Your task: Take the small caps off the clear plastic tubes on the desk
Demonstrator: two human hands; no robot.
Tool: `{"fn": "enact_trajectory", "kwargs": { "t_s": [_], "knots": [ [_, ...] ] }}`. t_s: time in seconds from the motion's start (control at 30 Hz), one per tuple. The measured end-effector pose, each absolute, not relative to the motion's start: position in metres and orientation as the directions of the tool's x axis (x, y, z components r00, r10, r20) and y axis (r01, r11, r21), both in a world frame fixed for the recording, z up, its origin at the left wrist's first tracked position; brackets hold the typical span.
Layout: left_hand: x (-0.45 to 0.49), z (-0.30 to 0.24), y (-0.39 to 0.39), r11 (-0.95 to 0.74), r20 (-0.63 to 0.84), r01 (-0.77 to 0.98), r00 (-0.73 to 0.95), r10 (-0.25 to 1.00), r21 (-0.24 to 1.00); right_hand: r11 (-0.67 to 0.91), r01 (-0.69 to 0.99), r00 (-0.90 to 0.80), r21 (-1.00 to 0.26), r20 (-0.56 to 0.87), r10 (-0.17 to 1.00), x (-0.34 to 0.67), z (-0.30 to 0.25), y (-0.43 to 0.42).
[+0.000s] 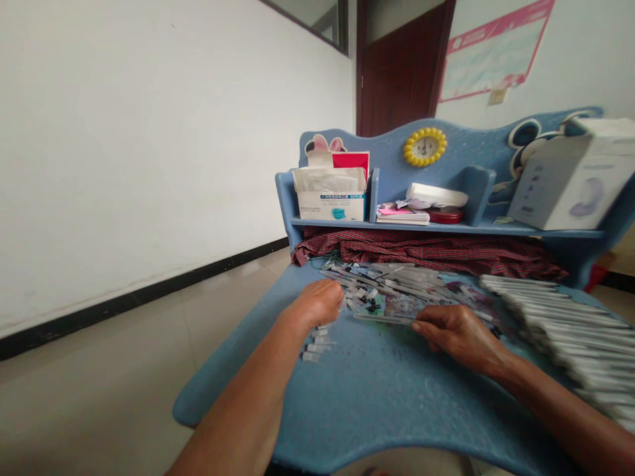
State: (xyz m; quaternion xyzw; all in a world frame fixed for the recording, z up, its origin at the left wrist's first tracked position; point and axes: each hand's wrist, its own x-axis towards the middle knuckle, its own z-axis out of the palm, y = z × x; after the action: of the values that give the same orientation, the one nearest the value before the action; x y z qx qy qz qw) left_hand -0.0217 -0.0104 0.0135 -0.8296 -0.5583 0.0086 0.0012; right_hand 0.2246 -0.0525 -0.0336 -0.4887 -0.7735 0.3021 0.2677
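My right hand (454, 337) pinches one end of a clear pen barrel (380, 319), which points left, level, just above the desk. My left hand (322, 301) is closed at the left edge of the pile, its fingertips turned down and away; what they grip, if anything, is hidden. Below that hand, several small clear pen caps (317, 347) lie in a short column. Between and beyond both hands spreads a loose pile of pen parts (407, 281), with slim clear tubes and small black and whitish pieces.
Many assembled-looking pens (570, 330) lie in a row on the right of the blue desk (377, 396). A checked cloth (421, 248) is bunched along the back. The shelf above holds a mask box (330, 206), papers (401, 217) and a white box (570, 178).
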Motion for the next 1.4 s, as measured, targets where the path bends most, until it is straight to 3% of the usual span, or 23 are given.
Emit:
{"fn": "enact_trajectory", "kwargs": {
  "t_s": [0.27, 0.57, 0.83, 1.1, 1.4],
  "knots": [
    [-0.024, 0.007, -0.009, -0.474, 0.037, 0.88, 0.475, 0.879, -0.031, 0.325, 0.583, -0.365, -0.744, 0.117, 0.923, 0.222, -0.03, -0.055],
    [-0.025, 0.01, -0.006, -0.609, 0.077, 0.774, 0.606, 0.792, 0.174, 0.322, 0.572, -0.342, -0.754, 0.138, 0.93, 0.226, -0.031, -0.052],
    [-0.026, 0.016, -0.007, -0.548, 0.082, 0.757, 0.558, 0.825, 0.357, 0.302, 0.54, -0.305, -0.786, 0.151, 0.94, 0.232, -0.025, -0.051],
    [-0.023, 0.017, -0.011, -0.572, 0.089, 0.693, 0.6, 0.795, 0.438, 0.286, 0.53, -0.336, -0.798, 0.112, 0.935, 0.233, -0.027, -0.05],
    [-0.022, 0.03, -0.016, -0.483, 0.117, 0.52, 0.586, 0.802, 0.705, 0.26, 0.429, -0.334, -0.865, 0.115, 0.936, 0.242, -0.017, -0.05]
  ]
}}
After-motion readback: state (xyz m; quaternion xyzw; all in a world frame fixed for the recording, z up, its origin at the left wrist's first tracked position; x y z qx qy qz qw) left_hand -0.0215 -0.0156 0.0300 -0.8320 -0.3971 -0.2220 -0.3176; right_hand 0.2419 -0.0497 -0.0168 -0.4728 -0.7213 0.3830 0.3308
